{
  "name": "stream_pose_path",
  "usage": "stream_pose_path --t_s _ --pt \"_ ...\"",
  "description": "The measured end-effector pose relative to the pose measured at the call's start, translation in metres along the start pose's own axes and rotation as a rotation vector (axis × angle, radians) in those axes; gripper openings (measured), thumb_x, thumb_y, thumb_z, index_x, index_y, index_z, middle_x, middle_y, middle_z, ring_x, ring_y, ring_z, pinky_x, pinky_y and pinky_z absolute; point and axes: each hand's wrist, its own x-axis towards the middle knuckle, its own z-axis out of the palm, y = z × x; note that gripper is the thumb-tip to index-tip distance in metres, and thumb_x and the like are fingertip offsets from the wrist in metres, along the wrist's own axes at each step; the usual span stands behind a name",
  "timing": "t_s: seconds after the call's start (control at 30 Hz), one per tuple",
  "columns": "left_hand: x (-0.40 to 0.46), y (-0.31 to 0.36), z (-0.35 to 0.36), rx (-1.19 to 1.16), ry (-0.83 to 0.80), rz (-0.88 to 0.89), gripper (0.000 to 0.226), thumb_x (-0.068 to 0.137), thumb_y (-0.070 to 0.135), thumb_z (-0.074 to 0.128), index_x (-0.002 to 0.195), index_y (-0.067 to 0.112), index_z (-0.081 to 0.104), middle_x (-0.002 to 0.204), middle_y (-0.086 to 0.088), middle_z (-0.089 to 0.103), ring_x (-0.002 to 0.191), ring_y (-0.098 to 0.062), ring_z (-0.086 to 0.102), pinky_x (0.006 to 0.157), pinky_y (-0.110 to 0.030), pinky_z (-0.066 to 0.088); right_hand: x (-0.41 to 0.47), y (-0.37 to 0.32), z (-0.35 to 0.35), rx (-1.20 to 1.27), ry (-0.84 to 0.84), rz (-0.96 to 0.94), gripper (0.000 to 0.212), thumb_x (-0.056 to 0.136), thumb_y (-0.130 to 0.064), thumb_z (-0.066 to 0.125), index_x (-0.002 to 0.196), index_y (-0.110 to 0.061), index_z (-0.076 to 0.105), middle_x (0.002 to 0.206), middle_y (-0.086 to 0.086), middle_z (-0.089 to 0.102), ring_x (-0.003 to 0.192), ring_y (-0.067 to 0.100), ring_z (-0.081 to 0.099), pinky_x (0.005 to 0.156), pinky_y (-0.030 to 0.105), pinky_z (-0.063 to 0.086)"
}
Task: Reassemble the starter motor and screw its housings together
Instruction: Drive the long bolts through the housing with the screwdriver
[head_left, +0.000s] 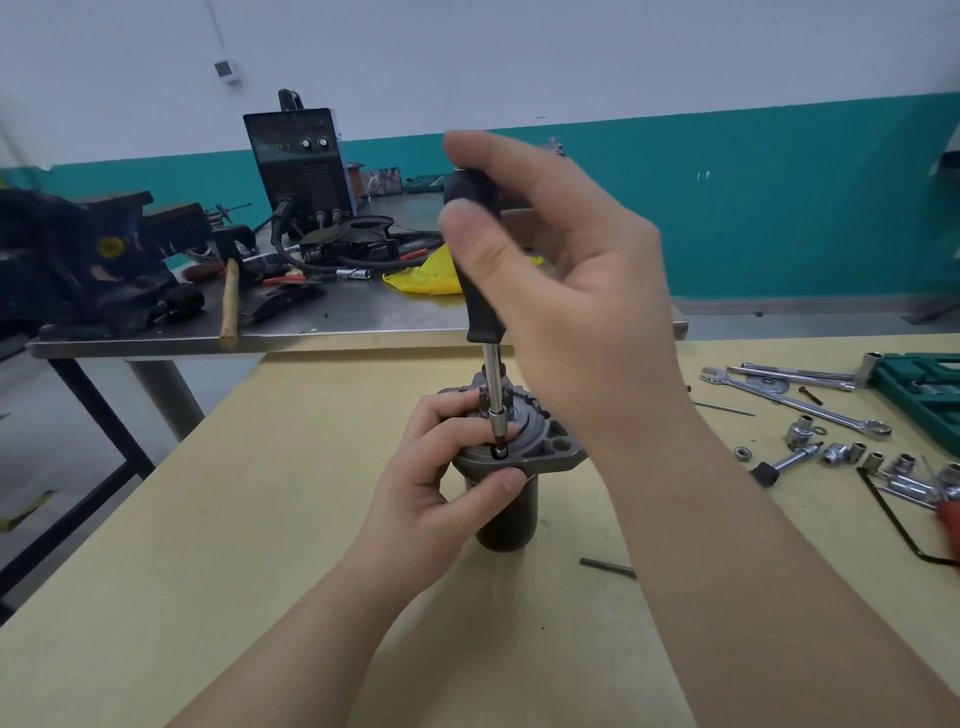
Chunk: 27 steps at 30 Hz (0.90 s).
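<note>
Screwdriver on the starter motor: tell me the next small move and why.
Probably turn the screwdriver to run the screw down. Its tip already sits in a hole of the end housing, the right hand grips the handle, and the left hand steadies the upright starter motor.

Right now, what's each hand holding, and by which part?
Right hand grips the screwdriver by its black handle. Left hand holds the starter motor at its top flange, fingers around the upper housing.

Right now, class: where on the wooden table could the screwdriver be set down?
Bare wood lies left of the motor and in front of it, toward the near edge. The right side is crowded with sockets and wrenches.
</note>
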Motion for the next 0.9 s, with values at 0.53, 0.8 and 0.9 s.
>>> stream_pose_path --t_s 0.53,0.8,0.9 --pt "0.0 0.0 -0.001 0.016 -0.015 0.035 0.029 0.089 0.023 0.079 0.118 0.028 0.076 0.135 -0.001 0.059 0.14 -0.031 0.052 0.113 -0.051 0.049 0.002 -0.004 -0.005 0.175 -0.081 0.171 0.026 0.108 -0.024 0.058 0.129 -0.03 0.07 0.104 -0.021 0.071 0.106 0.022 0.074 0.092 0.052 0.064" --pt "0.0 0.002 -0.001 0.015 -0.009 0.017 0.03 0.089 0.027 0.079 0.116 0.039 0.076 0.135 0.003 0.059 0.137 -0.035 0.053 0.111 -0.053 0.049 0.0 -0.002 -0.001 -0.074 0.072 -0.016 0.027 0.097 -0.018 0.077 0.12 -0.029 0.066 0.085 -0.013 0.066 0.079 0.012 0.067 0.077 0.03 0.06" --pt "-0.001 0.002 -0.001 0.016 -0.007 0.008 0.028 0.088 0.027 0.079 0.114 0.038 0.077 0.133 0.002 0.059 0.134 -0.035 0.055 0.109 -0.056 0.049 -0.004 -0.001 0.005 -0.17 0.124 -0.082 0.025 0.097 -0.022 0.078 0.121 -0.026 0.068 0.093 -0.007 0.069 0.082 0.011 0.067 0.078 0.021 0.056"
